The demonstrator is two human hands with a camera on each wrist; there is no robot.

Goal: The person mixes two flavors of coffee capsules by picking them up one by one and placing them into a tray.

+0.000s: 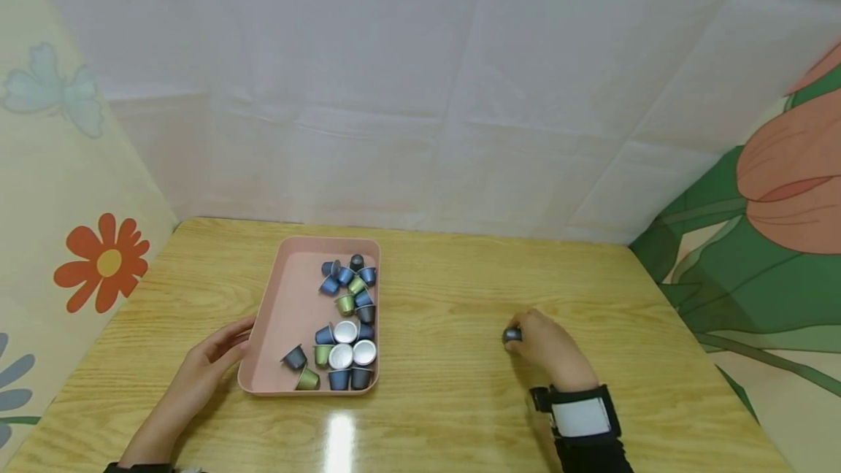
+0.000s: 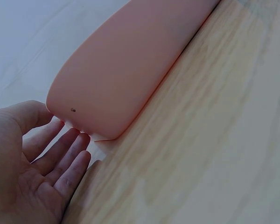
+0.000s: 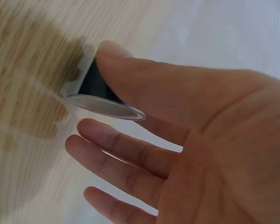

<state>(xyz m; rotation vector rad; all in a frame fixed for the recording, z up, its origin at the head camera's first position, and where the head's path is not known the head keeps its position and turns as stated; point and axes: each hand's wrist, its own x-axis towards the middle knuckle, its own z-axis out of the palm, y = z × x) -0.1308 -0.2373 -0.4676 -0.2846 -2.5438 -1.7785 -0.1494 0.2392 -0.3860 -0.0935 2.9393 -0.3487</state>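
Note:
My right hand (image 1: 550, 347) pinches a dark coffee capsule (image 1: 512, 335) above the right part of the table. In the right wrist view, the thumb lies along the side of the capsule (image 3: 99, 88), its silver lid is turned toward the palm, and several other fingers extend free below it. At the pink tray (image 1: 282, 290), my left hand (image 1: 209, 363) reaches the left edge with extended fingertips. The left wrist view has those fingertips right at the tray's outer wall (image 2: 112, 74). Blue, green and dark capsules (image 1: 345, 304) lie inside, mostly along the right side, some with silver lids up.
The wooden table (image 1: 447, 312) stretches between the tray and my right hand. Behind it hangs a white cloth (image 1: 420, 93). Patterned panels stand on both sides, with an orange flower (image 1: 108, 263) on the left one and large green leaves (image 1: 755, 290) on the right one.

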